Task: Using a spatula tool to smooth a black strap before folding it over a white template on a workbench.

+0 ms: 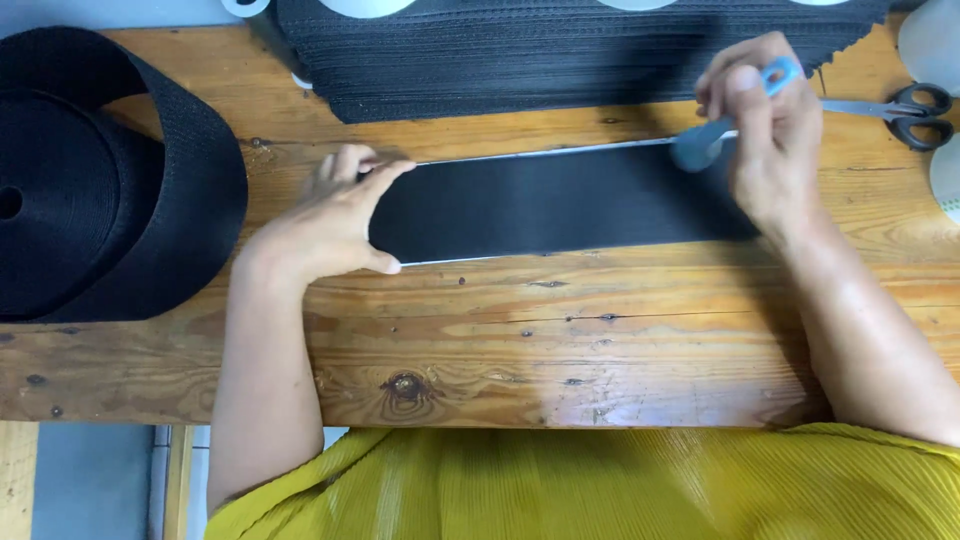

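Strap piece: flat black, w/ thin pale silvery edges top & bottom. Tool in right hand: light blue, blurred. Roll of strap: black, fine woven ribbing, darker at centre. Stack of cut pieces: black/charcoal, thin layered lines along its edge. Counter: warm orange-brown wood, streaky grain, dark knots & small dark specks, lighter worn patches nr front. Scissors: black handles, silver-grey blades. Shirt: mustard yellow-green, fine pleated ribs. Cones at the back & right edge: white, off-white.
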